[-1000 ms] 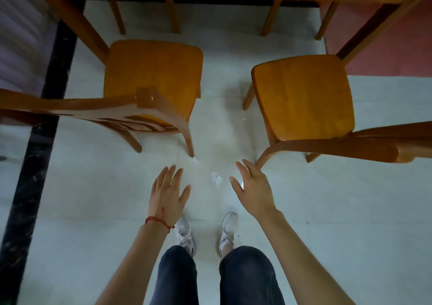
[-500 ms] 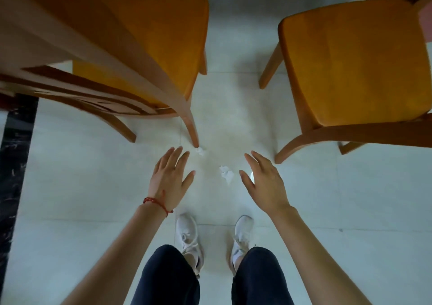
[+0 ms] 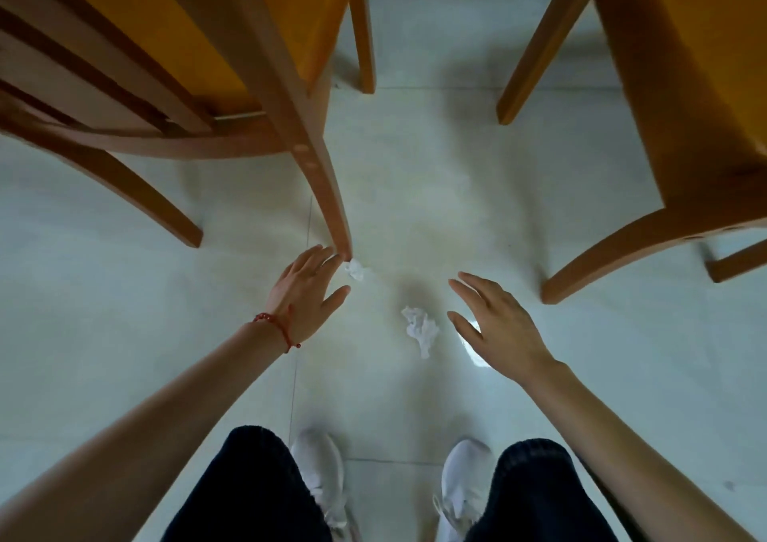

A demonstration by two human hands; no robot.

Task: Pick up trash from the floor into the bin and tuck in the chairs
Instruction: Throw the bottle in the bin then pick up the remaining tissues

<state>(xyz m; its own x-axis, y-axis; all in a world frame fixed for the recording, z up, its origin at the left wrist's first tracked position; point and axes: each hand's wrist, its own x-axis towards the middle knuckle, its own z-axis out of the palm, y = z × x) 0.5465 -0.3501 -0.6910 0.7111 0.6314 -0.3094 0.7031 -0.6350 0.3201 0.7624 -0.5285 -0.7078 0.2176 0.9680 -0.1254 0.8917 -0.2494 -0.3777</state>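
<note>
Below, pale tiled floor (image 3: 124, 292), small crumpled white tissue (image 3: 355, 269) at centre frame beside the upper-left orange wooden chair (image 3: 290, 97) leg, left hand (image 3: 305, 292) grip open, fingertips just beside it, larger crumpled white tissue (image 3: 421, 329) lower centre, right hand (image 3: 498, 325) grip open, near it, second orange wooden chair (image 3: 685, 84) upper right.

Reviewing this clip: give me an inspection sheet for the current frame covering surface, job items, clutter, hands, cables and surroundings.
Surface: pale tiled floor, glossy.
Job's things: small crumpled tissue lying at the foot of the left chair's rear leg; larger crumpled tissue on open floor between the hands; a third pale piece mostly hidden under the right hand. Right chair stands apart from the left one. Bin: nothing seen.
Clutter: nothing seen.
Hands: left hand open, fingertips beside the small tissue; right hand open, holding nothing.
Cables: nothing seen.
Surroundings: person's dark trousers and white shoes.
</note>
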